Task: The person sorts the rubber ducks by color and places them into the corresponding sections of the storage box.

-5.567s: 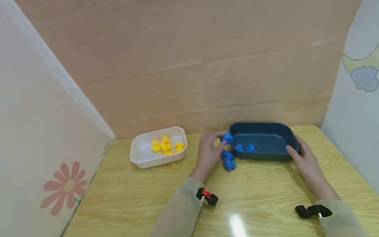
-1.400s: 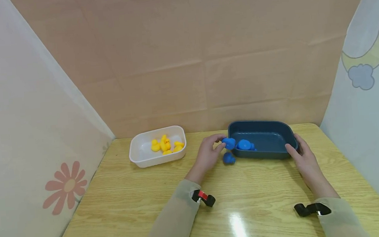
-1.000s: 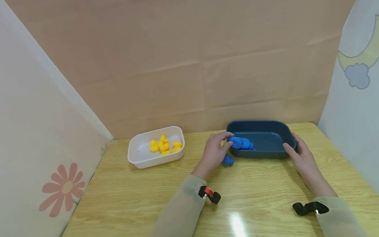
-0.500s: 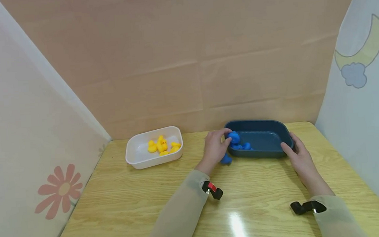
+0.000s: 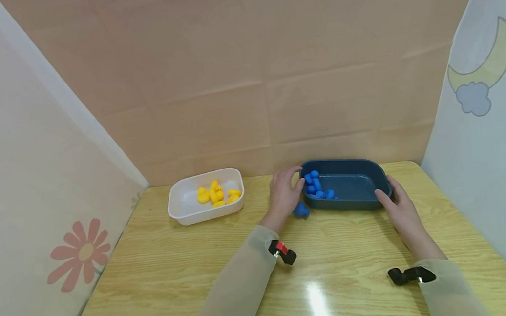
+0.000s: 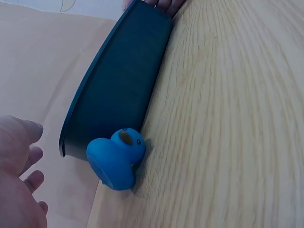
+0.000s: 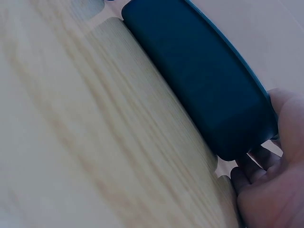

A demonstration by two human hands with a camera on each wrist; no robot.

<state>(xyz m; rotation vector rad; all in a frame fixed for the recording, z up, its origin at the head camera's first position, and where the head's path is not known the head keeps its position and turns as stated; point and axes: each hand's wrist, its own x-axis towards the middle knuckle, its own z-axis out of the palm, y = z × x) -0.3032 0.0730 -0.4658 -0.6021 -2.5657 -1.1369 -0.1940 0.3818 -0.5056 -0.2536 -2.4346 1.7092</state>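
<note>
My left hand (image 5: 283,193) hovers at the left end of a dark blue plastic tray (image 5: 349,204), thumb and fingers spread with nothing between them. Inside that end of the tray lie several blue rubber ducks (image 5: 316,185). One more blue rubber duck (image 6: 116,159) is on the table against the tray's outer side, tipped over, its orange beak showing in the left wrist view. At the tray's other end my right hand (image 5: 404,212) grips the corner; in the right wrist view the thumb is at the rim and the fingers (image 7: 249,168) lie against the outer end wall.
A white tray (image 5: 182,214) holding several yellow rubber ducks (image 5: 216,192) stands to the left on the wooden table (image 5: 164,277). Behind both trays rises a brown paper-like backdrop (image 5: 196,108), with patterned white panels at the sides.
Several blue ducks have gone from the table and the left hand into the dark tray. The left hand has just let one go there. The right hand has kept its grip on the tray.
</note>
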